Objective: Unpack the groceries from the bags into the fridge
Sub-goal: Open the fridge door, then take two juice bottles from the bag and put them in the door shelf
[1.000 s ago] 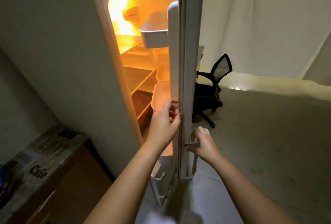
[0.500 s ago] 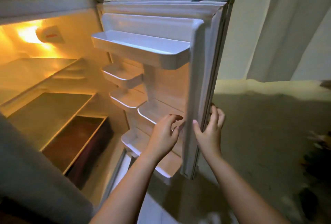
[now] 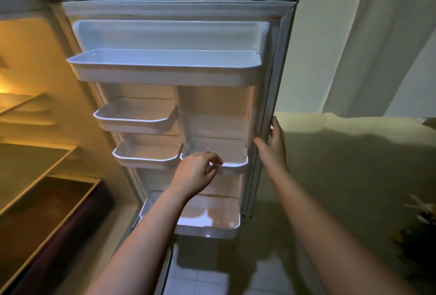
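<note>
The white fridge door [image 3: 278, 63] stands swung wide open, its inner side facing me. Its bins hold nothing: a wide top bin [image 3: 165, 70], two small left bins [image 3: 134, 118], a small right bin [image 3: 233, 167] and a bottom bin [image 3: 212, 226]. My right hand [image 3: 273, 146] rests on the door's outer edge, fingers spread around it. My left hand [image 3: 198, 172] hovers in front of the small right bin with fingers curled and nothing in it. The lit fridge interior [image 3: 30, 153] at left shows bare shelves. Bags are only dimly visible at the right edge [image 3: 420, 219].
A dark drawer [image 3: 47, 212] sits at the bottom of the fridge interior. Pale curtains [image 3: 354, 35] hang behind the door. The floor [image 3: 330, 188] stretches to the right, with tiles below the door.
The door has swung further open, from almost edge-on to fully facing me. My right hand stayed on its outer edge; my left hand came off the edge and now hangs before the small right bin.
</note>
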